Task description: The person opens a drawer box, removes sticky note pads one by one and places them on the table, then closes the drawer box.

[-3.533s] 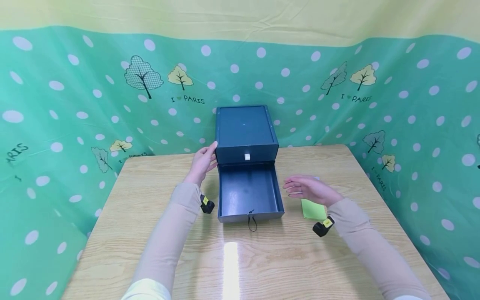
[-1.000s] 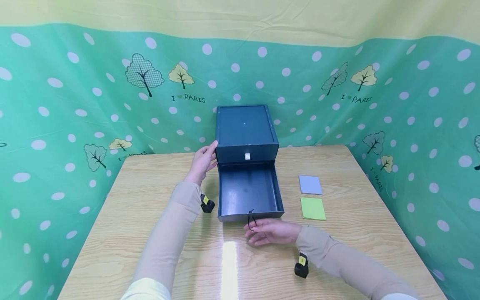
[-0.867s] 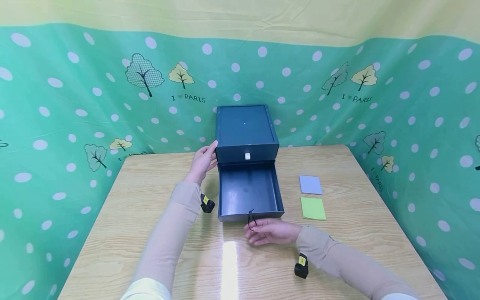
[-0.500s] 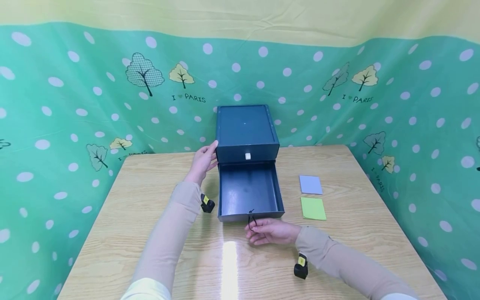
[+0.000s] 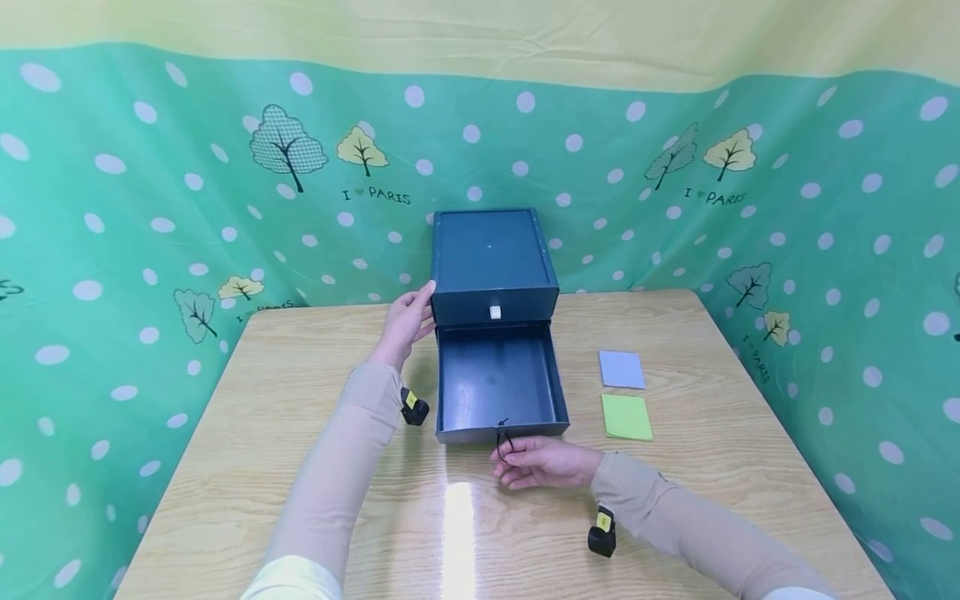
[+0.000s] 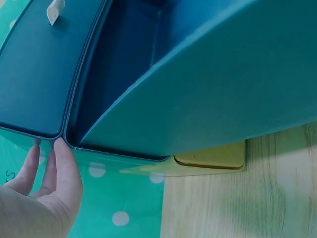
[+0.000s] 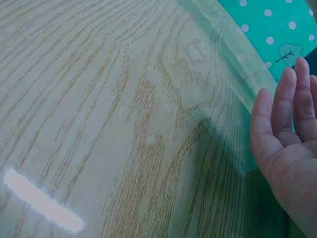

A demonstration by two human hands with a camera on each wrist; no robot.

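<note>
A dark blue drawer box (image 5: 487,250) stands at the back of the table. Its upper drawer, with a white pull tab (image 5: 495,312), is closed. The lower drawer (image 5: 498,383) is pulled out, its inside bare. My left hand (image 5: 405,325) rests its fairly straight fingers against the box's left side; in the left wrist view the fingertips (image 6: 60,145) touch the side edge near the front. Below the drawer front, my right hand (image 5: 546,463) holds the black cord loop (image 5: 498,446) between thumb and finger. The right wrist view shows its other fingers loosely bent; the cord is out of sight there.
A blue sticky-note pad (image 5: 621,369) and a green one (image 5: 627,417) lie on the wooden table (image 5: 300,367), right of the drawer. Under the blue tier, a yellow part (image 6: 213,156) shows in the left wrist view. A dotted green curtain (image 5: 480,150) hangs behind.
Since the oldest frame, my right hand has moved from above the sticky-note pads left and nearer to the cord loop, uncovering both pads. Over the last second both hands and the drawer stay put.
</note>
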